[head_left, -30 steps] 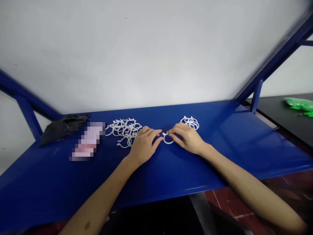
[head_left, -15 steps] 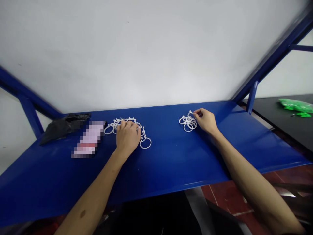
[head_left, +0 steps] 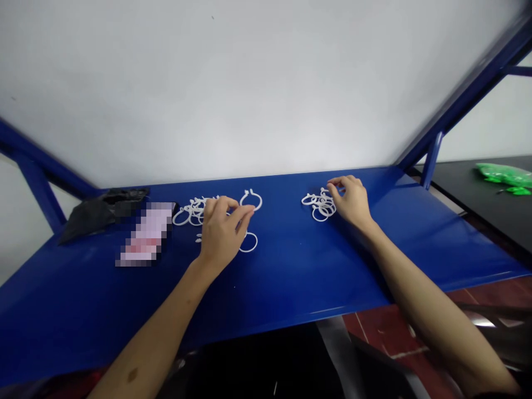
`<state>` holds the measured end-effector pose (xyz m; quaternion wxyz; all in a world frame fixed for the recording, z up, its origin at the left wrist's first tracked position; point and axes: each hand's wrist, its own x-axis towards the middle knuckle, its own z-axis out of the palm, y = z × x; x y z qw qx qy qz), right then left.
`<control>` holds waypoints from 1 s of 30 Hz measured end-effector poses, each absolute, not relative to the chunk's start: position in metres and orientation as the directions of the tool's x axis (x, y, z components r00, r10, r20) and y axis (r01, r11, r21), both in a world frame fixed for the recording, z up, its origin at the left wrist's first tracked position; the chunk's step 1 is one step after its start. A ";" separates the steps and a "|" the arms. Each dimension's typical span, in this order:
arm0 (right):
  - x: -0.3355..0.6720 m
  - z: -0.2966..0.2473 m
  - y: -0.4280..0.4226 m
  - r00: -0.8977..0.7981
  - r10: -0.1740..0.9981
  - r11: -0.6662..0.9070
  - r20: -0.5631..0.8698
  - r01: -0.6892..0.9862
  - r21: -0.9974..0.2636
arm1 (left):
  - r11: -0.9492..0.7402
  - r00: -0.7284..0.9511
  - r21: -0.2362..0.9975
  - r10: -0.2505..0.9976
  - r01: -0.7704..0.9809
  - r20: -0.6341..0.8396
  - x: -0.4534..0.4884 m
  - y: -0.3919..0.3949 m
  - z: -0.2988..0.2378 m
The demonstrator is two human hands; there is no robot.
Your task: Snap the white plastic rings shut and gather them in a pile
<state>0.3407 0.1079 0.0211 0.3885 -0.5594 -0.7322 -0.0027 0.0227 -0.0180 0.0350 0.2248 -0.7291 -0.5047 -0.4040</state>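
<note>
Between the thumb and fingertips of my left hand [head_left: 222, 233] is a white plastic ring [head_left: 261, 200], its gap with small knobbed ends facing away from me. Beneath and beside that hand lies a pile of similar white rings [head_left: 194, 211], partly hidden by it. A single loose ring [head_left: 256, 243] rests just right of the wrist. My right hand [head_left: 352, 204] is at the right edge of a smaller cluster of white rings [head_left: 322, 207], thumb and forefinger apart, with nothing seen in its grasp.
Left of the ring pile lies a phone-like object [head_left: 147, 230], its face pixelated. Behind it sits a crumpled black plastic bag [head_left: 97, 213]. The blue tabletop [head_left: 282, 277] meets a pale wall, with blue frame bars on both sides. A green bag [head_left: 505, 176] lies on a black table at right.
My left hand has lifted a ring from the left pile and turned, raising its thumb side. The right fingers have parted beside their cluster, where the rings have shifted slightly.
</note>
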 end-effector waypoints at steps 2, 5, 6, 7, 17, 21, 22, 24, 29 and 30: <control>0.331 0.024 0.097 -0.154 0.804 0.470 0.575 0.756 -0.455 | -0.497 0.262 0.041 0.523 0.867 0.811 0.030 -0.023 0.037; 0.310 0.027 0.072 -0.361 0.806 0.586 0.468 0.597 -0.548 | -0.603 0.383 0.030 0.543 0.797 0.747 0.041 -0.028 0.032; 0.302 0.026 0.063 -0.429 0.798 0.602 0.422 0.546 -0.583 | -0.615 0.405 0.039 0.565 0.788 0.719 0.044 -0.029 0.030; 0.293 0.026 0.053 -0.485 0.788 0.606 0.380 0.502 -0.616 | -0.618 0.421 0.051 0.590 0.784 0.689 0.046 -0.030 0.027; 0.263 0.029 0.014 -0.507 0.754 0.639 0.417 0.422 -0.643 | -0.504 0.165 0.415 0.763 0.758 0.625 0.057 -0.034 0.011; 0.263 0.032 0.007 -0.568 0.685 0.720 0.455 0.436 -0.539 | -0.485 0.148 0.456 0.789 0.746 0.596 0.058 -0.033 0.011; 0.262 0.033 0.005 -0.578 0.670 0.736 0.466 0.431 -0.522 | -0.500 0.177 0.429 0.781 0.752 0.600 0.057 -0.033 0.012; 0.261 0.032 0.003 -0.589 0.638 0.765 0.497 0.412 -0.494 | -0.525 0.234 0.357 0.758 0.773 0.608 0.057 -0.033 0.013; 0.261 0.028 0.002 -0.615 0.583 0.809 0.532 0.377 -0.451 | -0.549 0.315 0.226 0.718 0.805 0.621 0.060 -0.034 0.008; 0.261 0.027 0.002 -0.620 0.574 0.816 0.535 0.378 -0.438 | -0.559 0.331 0.206 0.706 0.803 0.626 0.060 -0.035 0.007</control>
